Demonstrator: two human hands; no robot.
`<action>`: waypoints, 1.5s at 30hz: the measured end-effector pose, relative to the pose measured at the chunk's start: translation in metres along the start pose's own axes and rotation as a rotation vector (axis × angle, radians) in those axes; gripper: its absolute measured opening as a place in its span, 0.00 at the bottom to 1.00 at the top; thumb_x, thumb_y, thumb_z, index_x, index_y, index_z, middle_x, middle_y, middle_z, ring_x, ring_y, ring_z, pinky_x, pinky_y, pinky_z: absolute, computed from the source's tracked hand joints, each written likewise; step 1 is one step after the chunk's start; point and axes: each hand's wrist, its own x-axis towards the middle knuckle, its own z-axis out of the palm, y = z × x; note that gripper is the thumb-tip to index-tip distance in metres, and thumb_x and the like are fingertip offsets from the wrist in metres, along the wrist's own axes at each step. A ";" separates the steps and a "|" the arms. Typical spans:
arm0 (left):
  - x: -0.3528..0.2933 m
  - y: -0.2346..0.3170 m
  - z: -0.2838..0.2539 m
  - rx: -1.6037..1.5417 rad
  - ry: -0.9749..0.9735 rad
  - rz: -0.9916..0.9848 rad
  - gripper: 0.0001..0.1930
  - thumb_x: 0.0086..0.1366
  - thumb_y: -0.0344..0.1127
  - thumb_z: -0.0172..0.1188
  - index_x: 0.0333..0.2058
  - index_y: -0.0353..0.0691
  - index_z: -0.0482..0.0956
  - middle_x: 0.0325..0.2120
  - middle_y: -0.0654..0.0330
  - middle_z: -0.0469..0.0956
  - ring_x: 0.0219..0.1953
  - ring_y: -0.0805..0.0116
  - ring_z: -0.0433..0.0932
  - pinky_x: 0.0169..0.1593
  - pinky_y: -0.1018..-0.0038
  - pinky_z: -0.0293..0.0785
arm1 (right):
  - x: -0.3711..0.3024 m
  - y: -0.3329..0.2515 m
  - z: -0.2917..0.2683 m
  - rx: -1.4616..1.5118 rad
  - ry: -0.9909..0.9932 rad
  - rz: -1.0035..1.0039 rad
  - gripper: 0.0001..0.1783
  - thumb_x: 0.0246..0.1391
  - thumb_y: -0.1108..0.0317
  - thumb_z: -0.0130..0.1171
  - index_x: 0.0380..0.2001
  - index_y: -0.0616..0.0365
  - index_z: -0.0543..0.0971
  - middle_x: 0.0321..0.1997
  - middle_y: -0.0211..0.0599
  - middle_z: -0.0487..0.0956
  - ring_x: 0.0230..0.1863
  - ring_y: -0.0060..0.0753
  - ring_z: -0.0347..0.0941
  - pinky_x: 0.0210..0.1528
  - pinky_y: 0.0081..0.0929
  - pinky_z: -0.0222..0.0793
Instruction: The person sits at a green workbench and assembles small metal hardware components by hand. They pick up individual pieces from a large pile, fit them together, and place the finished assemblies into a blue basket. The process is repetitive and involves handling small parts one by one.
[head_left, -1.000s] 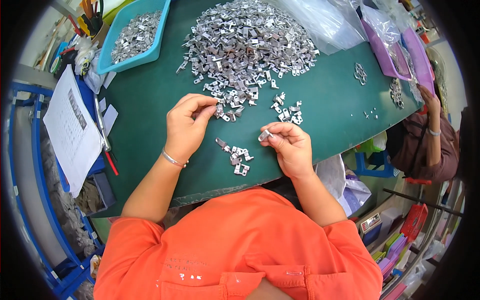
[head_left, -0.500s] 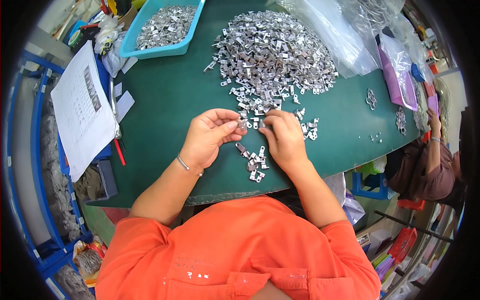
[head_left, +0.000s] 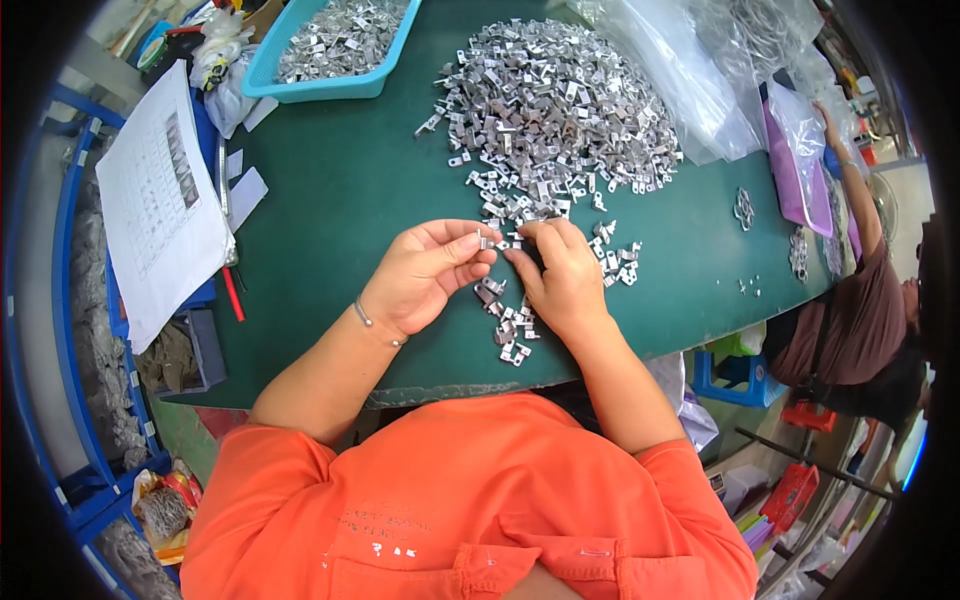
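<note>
My left hand (head_left: 420, 275) pinches a small metal bracket (head_left: 484, 241) between thumb and fingertips. Close to its right, my right hand (head_left: 562, 278) has its thumb and fingers curled together at the near edge of the loose brackets. What sits in the right fingertips is too small and covered to make out. Beyond both hands rises a big heap of grey metal brackets (head_left: 560, 105), bent pieces with holes. A small group of similar brackets (head_left: 513, 325) lies between my wrists, and a few more loose brackets (head_left: 622, 262) lie right of my right hand.
A blue basket (head_left: 318, 88) of metal parts stands far left on the green table (head_left: 330, 180). Printed paper (head_left: 160, 210) and a red pen (head_left: 233, 293) lie left. Clear plastic bags (head_left: 690, 95) and a purple bin (head_left: 800, 190) are right. Another person (head_left: 845, 320) reaches towards the bin.
My right hand has shifted slightly left, nearer my left hand. The left hand still pinches a bracket. At the right, the other person's arm has stretched towards the purple bin.
</note>
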 end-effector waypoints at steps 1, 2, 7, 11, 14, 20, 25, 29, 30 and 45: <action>-0.001 0.000 0.000 0.012 0.019 0.002 0.10 0.66 0.30 0.53 0.43 0.30 0.75 0.40 0.57 0.77 0.39 0.74 0.78 0.44 0.79 0.75 | -0.002 0.002 0.002 0.026 -0.009 0.010 0.08 0.43 0.74 0.64 0.29 0.60 0.75 0.29 0.39 0.74 0.31 0.44 0.72 0.33 0.35 0.70; 0.000 0.001 0.000 0.013 0.028 0.002 0.10 0.66 0.30 0.53 0.43 0.31 0.75 0.40 0.56 0.78 0.39 0.73 0.78 0.44 0.79 0.76 | -0.003 0.005 0.002 0.051 -0.017 0.021 0.08 0.43 0.74 0.63 0.28 0.60 0.75 0.28 0.39 0.74 0.31 0.44 0.72 0.33 0.35 0.70; -0.001 -0.001 0.001 0.045 0.084 0.017 0.10 0.66 0.29 0.54 0.43 0.32 0.76 0.38 0.56 0.79 0.37 0.73 0.79 0.42 0.78 0.77 | -0.010 0.003 -0.012 0.751 -0.106 0.453 0.05 0.52 0.79 0.58 0.34 0.63 0.76 0.31 0.33 0.78 0.32 0.24 0.76 0.32 0.19 0.72; -0.003 -0.001 0.000 0.126 0.065 0.008 0.09 0.65 0.29 0.55 0.42 0.33 0.77 0.36 0.58 0.79 0.34 0.74 0.78 0.38 0.80 0.76 | -0.014 0.010 -0.020 1.312 -0.173 0.677 0.08 0.54 0.80 0.56 0.39 0.66 0.76 0.34 0.37 0.79 0.34 0.25 0.76 0.35 0.20 0.75; -0.004 0.001 0.004 0.318 0.022 0.045 0.07 0.63 0.28 0.56 0.39 0.33 0.78 0.33 0.60 0.79 0.32 0.76 0.77 0.36 0.82 0.74 | -0.017 0.011 -0.022 1.488 -0.197 0.693 0.08 0.54 0.80 0.56 0.39 0.66 0.76 0.35 0.40 0.79 0.34 0.27 0.76 0.36 0.23 0.76; -0.013 0.010 0.008 1.120 -0.152 0.028 0.06 0.58 0.22 0.58 0.34 0.33 0.80 0.29 0.62 0.78 0.29 0.75 0.77 0.37 0.81 0.73 | -0.014 0.010 -0.030 1.117 -0.430 0.491 0.06 0.53 0.81 0.56 0.34 0.66 0.79 0.38 0.40 0.80 0.38 0.29 0.78 0.37 0.21 0.75; -0.005 -0.004 0.016 1.208 0.244 0.477 0.05 0.55 0.26 0.62 0.32 0.35 0.79 0.30 0.61 0.74 0.22 0.78 0.72 0.29 0.79 0.70 | 0.006 0.000 -0.003 0.121 -0.119 -0.071 0.10 0.44 0.77 0.61 0.33 0.60 0.79 0.34 0.38 0.75 0.36 0.41 0.73 0.36 0.32 0.70; 0.015 -0.011 0.010 1.452 0.280 0.703 0.04 0.55 0.27 0.63 0.30 0.34 0.78 0.28 0.59 0.74 0.19 0.72 0.72 0.27 0.78 0.70 | 0.006 0.004 0.007 0.015 -0.090 -0.082 0.05 0.45 0.75 0.60 0.29 0.60 0.77 0.30 0.37 0.72 0.34 0.43 0.70 0.35 0.35 0.69; 0.015 -0.011 0.007 1.432 0.294 0.702 0.04 0.55 0.27 0.63 0.29 0.34 0.78 0.27 0.59 0.74 0.20 0.72 0.72 0.27 0.78 0.70 | 0.005 0.006 0.005 0.013 -0.087 -0.079 0.04 0.45 0.75 0.60 0.28 0.60 0.77 0.30 0.37 0.72 0.34 0.43 0.70 0.34 0.34 0.69; 0.002 0.002 0.003 0.229 0.167 -0.015 0.08 0.62 0.28 0.57 0.38 0.31 0.75 0.30 0.55 0.79 0.27 0.73 0.80 0.32 0.79 0.79 | -0.011 0.003 -0.026 0.530 -0.325 0.255 0.03 0.52 0.77 0.56 0.31 0.65 0.78 0.31 0.40 0.79 0.31 0.32 0.76 0.34 0.24 0.71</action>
